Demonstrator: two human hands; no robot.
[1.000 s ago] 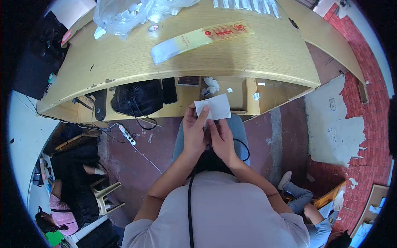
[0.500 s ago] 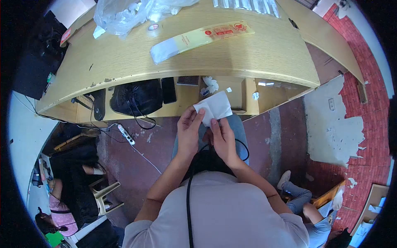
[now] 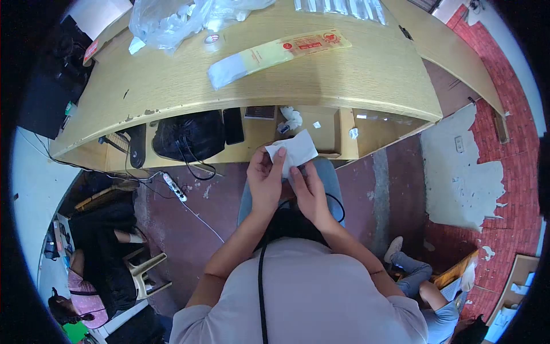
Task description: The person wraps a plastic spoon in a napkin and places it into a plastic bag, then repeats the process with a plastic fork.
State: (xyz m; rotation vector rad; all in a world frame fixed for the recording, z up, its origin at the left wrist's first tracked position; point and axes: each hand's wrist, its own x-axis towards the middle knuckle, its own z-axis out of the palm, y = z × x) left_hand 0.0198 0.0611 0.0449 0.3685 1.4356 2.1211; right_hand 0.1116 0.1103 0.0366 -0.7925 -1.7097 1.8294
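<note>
A small white piece of paper (image 3: 299, 150), which looks folded, is held between both hands in front of the desk's open shelf. My left hand (image 3: 266, 176) pinches its left side, thumb on top and fingers curled beneath. My right hand (image 3: 309, 191) grips the lower right edge with the thumb over it. Above the hands, on the desktop, lies a long yellow and clear plastic packet (image 3: 279, 56) with red print. A roll of clear tape (image 3: 213, 42) rests beside a clear plastic bag (image 3: 172, 26).
Under the desktop (image 3: 366, 74), the shelf holds a black bag (image 3: 189, 135), a phone (image 3: 234, 126) and crumpled tissue (image 3: 291, 117). A power strip (image 3: 175, 187) with cables lies on the floor. One person (image 3: 86, 292) sits at lower left, another (image 3: 438, 309) at lower right.
The paper has tilted and shifted slightly left and down in my hands. My left thumb has moved a little upward over it. Both hands keep their grip.
</note>
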